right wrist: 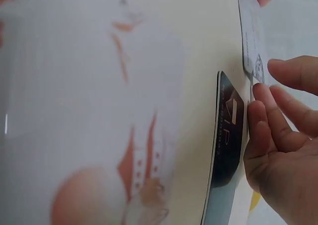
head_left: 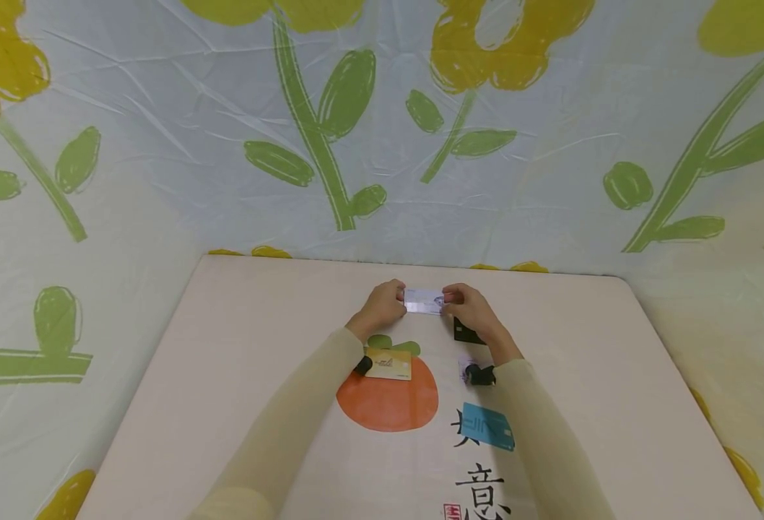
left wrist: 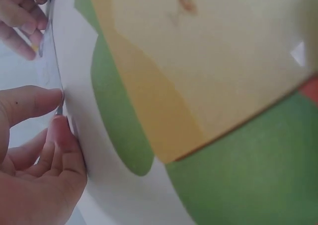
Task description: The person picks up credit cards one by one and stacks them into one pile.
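Observation:
A whitish card with a small portrait (head_left: pixel 423 301) is between my two hands near the far side of the table. With thumb and forefinger, my left hand (head_left: pixel 385 303) pinches its left end, which shows edge-on in the left wrist view. My right hand (head_left: pixel 469 307) has its thumb and fingers around the right end, beside the portrait (right wrist: pixel 258 66). Just below the right hand lies a black VIP card (right wrist: pixel 229 130), partly covered by it in the head view. The yellow card (head_left: pixel 388 364) lies near my left wrist.
A pale patterned card (head_left: pixel 464 367) lies near my right wrist, partly hidden by the black wrist camera (head_left: pixel 481 375). Closer to me lies a blue card (head_left: pixel 487 426). The pale tabletop (head_left: pixel 245 318) bears a printed orange fruit and black characters. Flower-patterned cloth (head_left: pixel 421 217) surrounds it.

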`<state>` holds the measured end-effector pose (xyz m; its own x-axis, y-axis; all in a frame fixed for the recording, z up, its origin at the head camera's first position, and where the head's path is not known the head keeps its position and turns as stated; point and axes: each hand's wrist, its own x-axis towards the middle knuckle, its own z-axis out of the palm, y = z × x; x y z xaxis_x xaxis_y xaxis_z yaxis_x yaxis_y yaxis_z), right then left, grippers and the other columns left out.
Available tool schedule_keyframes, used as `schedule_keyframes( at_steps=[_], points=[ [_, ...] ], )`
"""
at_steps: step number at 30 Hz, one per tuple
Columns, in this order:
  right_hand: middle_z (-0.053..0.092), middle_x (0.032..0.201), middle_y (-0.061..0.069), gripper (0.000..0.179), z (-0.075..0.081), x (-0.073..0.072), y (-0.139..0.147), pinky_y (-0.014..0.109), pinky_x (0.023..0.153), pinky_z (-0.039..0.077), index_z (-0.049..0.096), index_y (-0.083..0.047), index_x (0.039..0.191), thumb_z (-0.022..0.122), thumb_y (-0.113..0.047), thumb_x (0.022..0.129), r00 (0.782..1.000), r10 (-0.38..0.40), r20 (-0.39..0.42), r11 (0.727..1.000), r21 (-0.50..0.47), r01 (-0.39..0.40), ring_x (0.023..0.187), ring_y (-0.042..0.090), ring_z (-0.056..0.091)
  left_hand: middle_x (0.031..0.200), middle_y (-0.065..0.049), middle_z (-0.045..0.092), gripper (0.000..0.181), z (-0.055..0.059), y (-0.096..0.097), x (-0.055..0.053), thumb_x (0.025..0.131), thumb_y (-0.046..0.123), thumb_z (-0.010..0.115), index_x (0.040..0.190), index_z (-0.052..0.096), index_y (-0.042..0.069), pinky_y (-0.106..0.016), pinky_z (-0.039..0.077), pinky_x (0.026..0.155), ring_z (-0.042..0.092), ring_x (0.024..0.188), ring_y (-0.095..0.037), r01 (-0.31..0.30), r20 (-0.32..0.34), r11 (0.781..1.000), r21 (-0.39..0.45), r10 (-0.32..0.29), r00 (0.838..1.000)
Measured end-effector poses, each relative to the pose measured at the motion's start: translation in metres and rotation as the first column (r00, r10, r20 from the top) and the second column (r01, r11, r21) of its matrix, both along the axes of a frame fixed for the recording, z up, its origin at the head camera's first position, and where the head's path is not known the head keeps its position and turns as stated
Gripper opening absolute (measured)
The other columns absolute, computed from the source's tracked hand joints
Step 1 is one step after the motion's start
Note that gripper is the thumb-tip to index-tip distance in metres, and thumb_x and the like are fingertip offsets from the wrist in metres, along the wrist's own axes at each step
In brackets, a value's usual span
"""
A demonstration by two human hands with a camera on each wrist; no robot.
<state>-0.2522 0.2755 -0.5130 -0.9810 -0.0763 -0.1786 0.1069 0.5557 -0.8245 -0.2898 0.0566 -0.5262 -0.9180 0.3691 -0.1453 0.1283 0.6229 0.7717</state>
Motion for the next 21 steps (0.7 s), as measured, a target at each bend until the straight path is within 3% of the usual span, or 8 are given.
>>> schedule_keyframes(
  at_steps=[10, 21],
  points=[
    [0.058, 0.124, 0.025, 0.041, 0.001, 0.000, -0.002, 0.040, 0.095, 0.046, 0.051, 0.010, 0.135, 0.057, 0.000, 0.096, 0.999, -0.043, 0.011, 0.997, -0.070, 0.044, 0.110, 0.032, 0.054, 0.116, -0.006, 0.064, 0.049, 0.001, -0.008, 0.001, 0.086, -0.001, 0.058, 0.135, 0.057, -0.001, -0.029, 0.048, 0.091, 0.059, 0.105, -0.017, -0.003, 0.091, 0.992, 0.127, -0.009, 0.996],
    [0.057, 0.125, 0.026, 0.039, 0.001, 0.002, -0.003, 0.034, 0.088, 0.051, 0.050, 0.010, 0.137, 0.053, -0.001, 0.100, 0.995, -0.083, 0.055, 0.975, -0.200, 0.092, 0.103, 0.029, 0.057, 0.126, -0.013, 0.064, 0.052, 0.000, -0.018, 0.002, 0.089, -0.002, 0.059, 0.141, 0.052, -0.002, -0.029, 0.049, 0.091, 0.060, 0.112, -0.020, -0.024, 0.179, 0.958, 0.286, -0.029, 0.983]
  ],
)
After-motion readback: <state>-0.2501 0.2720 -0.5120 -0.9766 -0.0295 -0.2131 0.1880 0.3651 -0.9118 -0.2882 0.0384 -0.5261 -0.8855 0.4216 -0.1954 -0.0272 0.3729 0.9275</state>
